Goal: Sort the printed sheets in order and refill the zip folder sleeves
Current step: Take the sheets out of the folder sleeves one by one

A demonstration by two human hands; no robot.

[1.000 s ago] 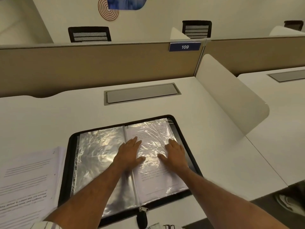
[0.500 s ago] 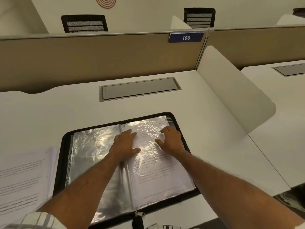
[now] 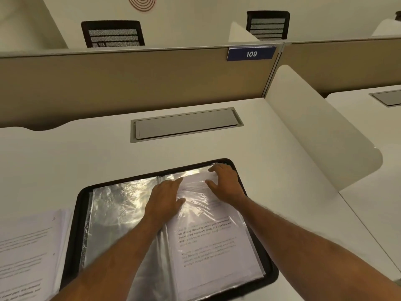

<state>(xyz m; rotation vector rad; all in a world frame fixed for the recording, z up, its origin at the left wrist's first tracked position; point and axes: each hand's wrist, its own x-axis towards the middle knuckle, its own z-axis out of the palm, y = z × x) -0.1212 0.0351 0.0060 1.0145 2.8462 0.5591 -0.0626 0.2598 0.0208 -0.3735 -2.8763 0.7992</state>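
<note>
A black zip folder point(image 3: 73, 231) lies open on the white desk, its clear plastic sleeves spread left and right. The right sleeve holds a printed sheet point(image 3: 212, 246) with lines of text. My left hand point(image 3: 165, 198) lies flat near the spine, fingers straight on the sleeve. My right hand point(image 3: 225, 183) presses on the far right corner of the same sleeve, fingers spread and slightly bent. The left sleeve point(image 3: 117, 213) looks empty and glossy. A stack of printed sheets point(image 3: 28, 253) lies left of the folder.
A grey cable hatch point(image 3: 184, 124) is set into the desk point(image 3: 65, 159) beyond the folder. A tan partition with a blue "109" sign point(image 3: 251, 53) closes the back. A white curved divider point(image 3: 314, 131) stands at the right. Two black chairs show behind the partition.
Both hands have slid away from me along the right sleeve; my right hand moved up to its far right corner. The camera has tilted downward.
</note>
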